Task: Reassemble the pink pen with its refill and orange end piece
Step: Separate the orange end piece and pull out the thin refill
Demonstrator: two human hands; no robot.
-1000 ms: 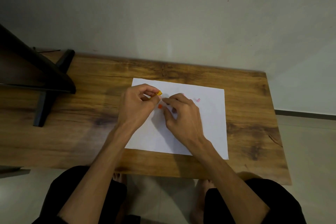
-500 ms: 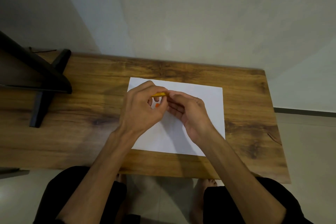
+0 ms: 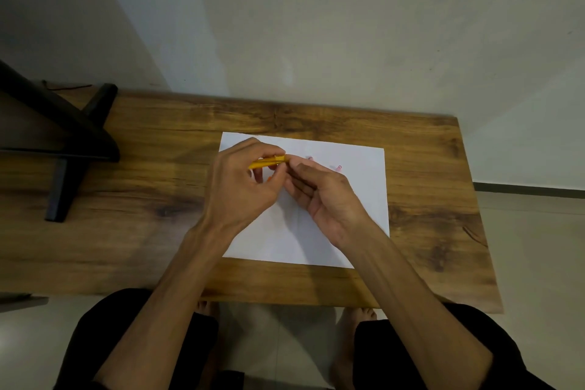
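Pen parts meet at the centre of the frame, where a yellow-orange tube [image 3: 269,162] is pinched in the curled fingers of the left hand [image 3: 243,187]. The right hand [image 3: 323,196], fingers bent, closes on the tube's right end above a white sheet [image 3: 364,199] on the wooden table [image 3: 142,199]. Small pink pieces [image 3: 338,167] lie on the paper just right of the hands.
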